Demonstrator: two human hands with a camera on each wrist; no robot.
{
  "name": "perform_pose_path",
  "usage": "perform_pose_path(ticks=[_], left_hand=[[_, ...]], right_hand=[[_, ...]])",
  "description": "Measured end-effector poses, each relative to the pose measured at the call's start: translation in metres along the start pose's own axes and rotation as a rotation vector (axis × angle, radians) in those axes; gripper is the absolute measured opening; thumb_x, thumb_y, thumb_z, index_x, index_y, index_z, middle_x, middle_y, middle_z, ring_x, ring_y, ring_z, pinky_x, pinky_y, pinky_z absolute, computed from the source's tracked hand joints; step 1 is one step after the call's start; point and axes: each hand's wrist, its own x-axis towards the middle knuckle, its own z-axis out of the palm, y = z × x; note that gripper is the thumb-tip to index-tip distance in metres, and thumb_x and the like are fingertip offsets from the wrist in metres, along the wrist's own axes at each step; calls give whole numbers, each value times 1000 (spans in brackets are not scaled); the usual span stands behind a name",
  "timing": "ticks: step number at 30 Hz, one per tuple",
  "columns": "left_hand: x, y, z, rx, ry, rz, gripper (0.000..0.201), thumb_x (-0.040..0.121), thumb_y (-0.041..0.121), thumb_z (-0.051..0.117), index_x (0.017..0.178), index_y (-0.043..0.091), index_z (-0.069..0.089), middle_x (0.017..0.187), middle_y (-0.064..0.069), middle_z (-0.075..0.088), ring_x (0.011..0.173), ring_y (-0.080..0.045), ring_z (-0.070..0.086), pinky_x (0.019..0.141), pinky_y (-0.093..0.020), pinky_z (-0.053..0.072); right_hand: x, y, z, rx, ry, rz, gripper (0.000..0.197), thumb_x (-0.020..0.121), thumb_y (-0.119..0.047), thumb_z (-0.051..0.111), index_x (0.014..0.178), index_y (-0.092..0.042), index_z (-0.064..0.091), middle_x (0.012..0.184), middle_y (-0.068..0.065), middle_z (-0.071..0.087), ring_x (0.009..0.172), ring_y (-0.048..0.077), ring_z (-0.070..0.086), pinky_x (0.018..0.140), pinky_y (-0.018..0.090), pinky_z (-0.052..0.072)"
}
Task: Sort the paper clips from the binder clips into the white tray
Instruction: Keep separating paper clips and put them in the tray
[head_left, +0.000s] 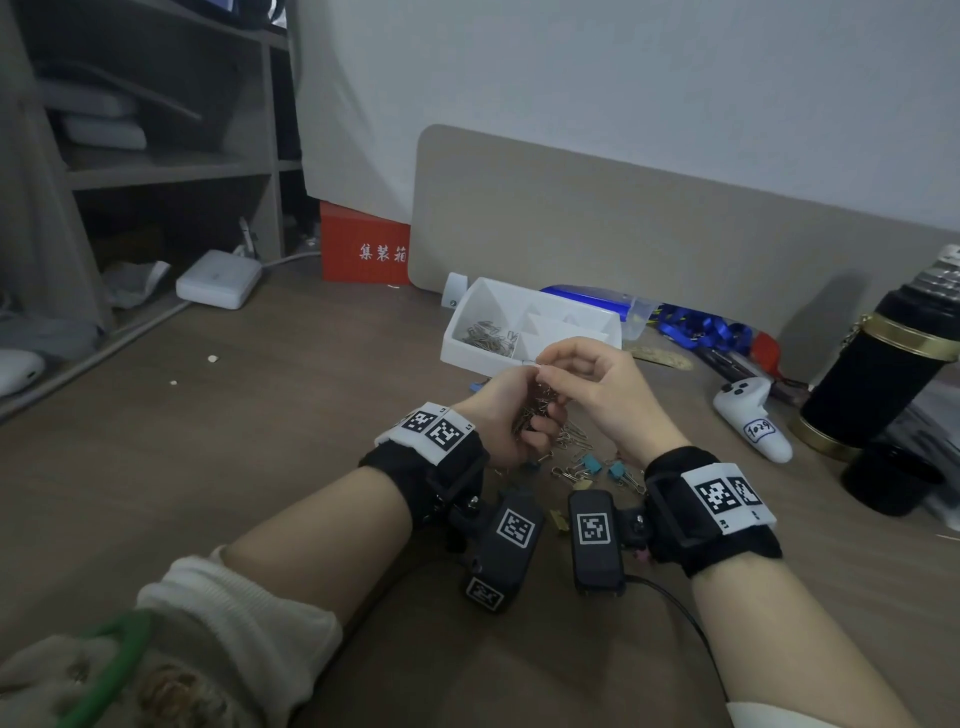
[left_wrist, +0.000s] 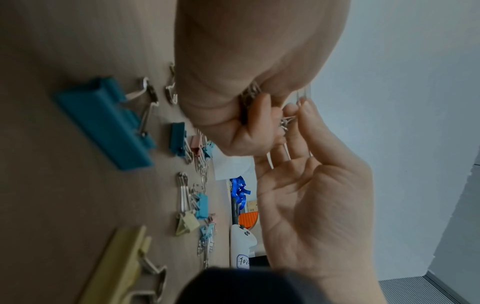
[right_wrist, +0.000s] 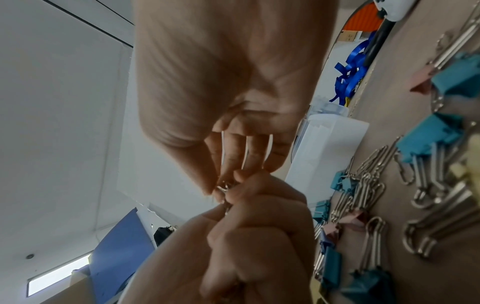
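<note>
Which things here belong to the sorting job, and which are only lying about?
Job: silver wire paper clips gripped by left hand, right hand pinching at them; coloured binder clips; white plastic tray.
Lying about: black flask; white controller; blue lanyards; red box.

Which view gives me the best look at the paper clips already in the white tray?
The head view: the paper clips lie piled in the leftmost compartment of the white tray, seen from above. The right wrist view shows only the tray's outer wall, no contents. In the left wrist view the hands block it.
</note>
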Motion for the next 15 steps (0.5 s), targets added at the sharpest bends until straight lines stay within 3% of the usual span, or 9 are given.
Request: perform_pose_path(ticks=[6,11,15], left_hand=[[2,1,-3,-20,-14,-14,32,95,27,38,66,16,44,55,5,38,33,-4,29,28,-13,16],[3,1,-4,-53,-14,-4,30,95,25,37,68,16,46,55,3,41,32,-4,31,28,-12,17],[5,2,-7,-72,-10,-4,30,95,25,37,67,16,47,55,4,42,33,-4,32,28,-12,16]], right_hand=[[0,1,0,-79,-16,-27,12,89,-3,62,89,-13,70,87,0,69,78,6,62,70,19,53],[-2,-1,2,-57,-41,10,14,90,-2,61,89,-12,70,86,7,67,63,9,58,62,17,51],[-2,-2,2,-16,-46,13,15,90,-1,59,90,-10,71,81,2,67,58,4,56,62,17,50]])
